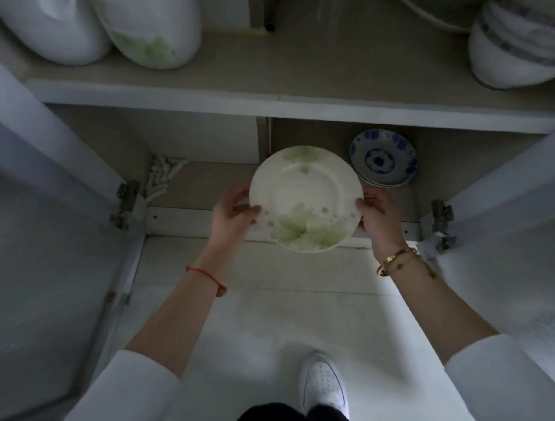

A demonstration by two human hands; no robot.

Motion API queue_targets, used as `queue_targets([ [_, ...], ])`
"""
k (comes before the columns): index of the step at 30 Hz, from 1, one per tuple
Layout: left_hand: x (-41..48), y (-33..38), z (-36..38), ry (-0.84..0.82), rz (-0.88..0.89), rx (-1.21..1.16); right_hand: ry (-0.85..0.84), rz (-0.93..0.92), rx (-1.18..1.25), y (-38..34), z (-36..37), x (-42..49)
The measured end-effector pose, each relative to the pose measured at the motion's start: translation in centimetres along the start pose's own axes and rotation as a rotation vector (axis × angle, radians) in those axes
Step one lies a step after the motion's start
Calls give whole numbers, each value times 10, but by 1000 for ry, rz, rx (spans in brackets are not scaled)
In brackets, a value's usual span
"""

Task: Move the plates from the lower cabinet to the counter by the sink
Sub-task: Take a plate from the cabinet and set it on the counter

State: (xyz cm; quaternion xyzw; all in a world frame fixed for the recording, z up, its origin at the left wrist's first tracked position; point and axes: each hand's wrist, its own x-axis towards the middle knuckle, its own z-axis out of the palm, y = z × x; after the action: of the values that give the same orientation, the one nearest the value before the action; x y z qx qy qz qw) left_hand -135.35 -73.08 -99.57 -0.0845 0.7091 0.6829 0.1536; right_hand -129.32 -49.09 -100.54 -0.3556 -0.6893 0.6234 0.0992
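We hold the green-flowered plate (306, 198) by its two opposite rims, left hand (233, 213) and right hand (378, 218) both closed on it, just in front of the lower cabinet (207, 189). We should keep it level while rising; the blue plates (383, 159) wait inside.

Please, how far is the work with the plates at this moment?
Done: nothing can be confirmed, because the counter by the sink is out of view. In hand: the left hand and right hand hold the green-flowered plate by opposite rims at the open cabinet's front. Left: the blue-patterned plates sit stacked inside, at back right.
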Motion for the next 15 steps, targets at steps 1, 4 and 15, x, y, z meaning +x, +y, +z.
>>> queue_targets([
  [1, -13, 11, -2, 4, -10, -2, -9, 13, -7, -9, -4, -11],
  [4, -52, 48, -9, 20, -32, 30, -23, 47, 3, -40, -19, -47],
  [15, -198, 204, -34, 38, -125, 110, 15, 172, -90, -187, -78, -199],
])
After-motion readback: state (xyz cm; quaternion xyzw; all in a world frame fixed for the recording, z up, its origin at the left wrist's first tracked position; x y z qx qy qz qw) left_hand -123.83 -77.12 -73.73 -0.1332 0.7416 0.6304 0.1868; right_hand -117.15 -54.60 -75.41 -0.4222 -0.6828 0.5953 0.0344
